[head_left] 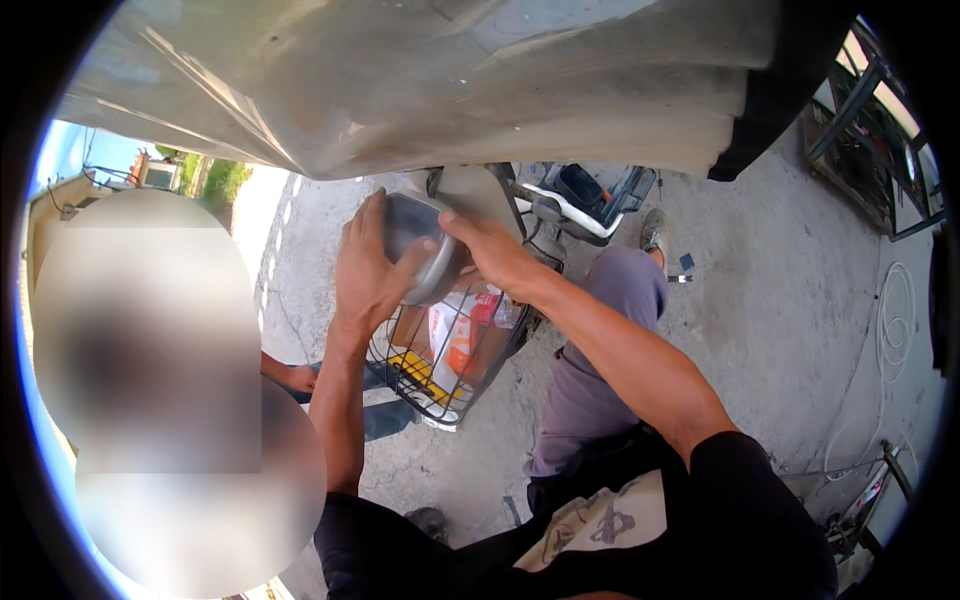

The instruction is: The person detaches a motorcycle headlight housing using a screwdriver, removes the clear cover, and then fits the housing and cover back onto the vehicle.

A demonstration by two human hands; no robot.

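Both my hands grip a rounded grey plastic housing with a dark, glossy face (404, 222), which looks like a headlight unit. My left hand (368, 268) wraps its left side, thumb across the near edge. My right hand (492, 252) holds the right side, its thumb on the upper rim and the other fingers partly hidden behind. The housing is tilted above a black wire basket (433, 412), in front of a beige vehicle panel (474, 196). In the basket lie a white and orange package (456, 338), a red-labelled bottle (500, 311) and a yellow item (424, 374).
A dusty, translucent canopy (480, 90) hangs low overhead. Beyond my right hand is a white and black frame part (588, 205). Another person's hand (296, 376) shows at left. A metal rack (870, 140) and a coiled white hose (893, 320) are at right.
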